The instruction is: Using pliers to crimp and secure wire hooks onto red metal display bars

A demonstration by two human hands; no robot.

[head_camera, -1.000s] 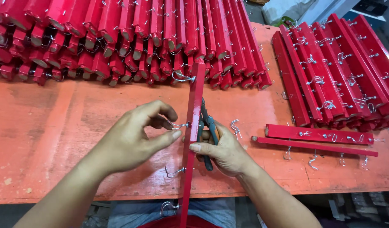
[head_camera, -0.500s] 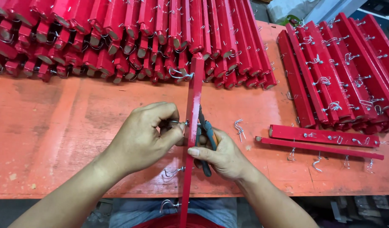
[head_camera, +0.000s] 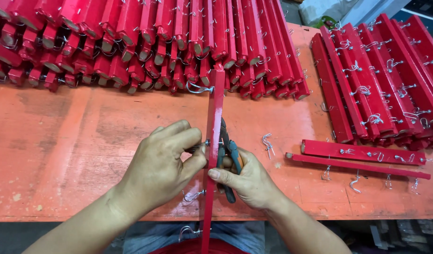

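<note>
A long red wooden bar [head_camera: 213, 122] stands on edge across the orange table, running from the pile at the back toward me. Metal hooks stick out of its left side. My left hand [head_camera: 162, 167] pinches a small metal hook at the bar's left face, about mid-length. My right hand [head_camera: 247, 181] presses against the bar's right face and holds dark-handled pliers [head_camera: 228, 157] alongside it. The hook's tip between my fingers is mostly hidden.
A big pile of red bars with hooks [head_camera: 146, 42] fills the back of the table. Another stack [head_camera: 385, 80] lies at the right, with two single bars [head_camera: 362, 157] in front of it. A few loose hooks [head_camera: 268, 143] lie near my right hand.
My left hand has closed in on the bar and now pinches the hook at its side. My right hand and the pliers stayed against the bar.
</note>
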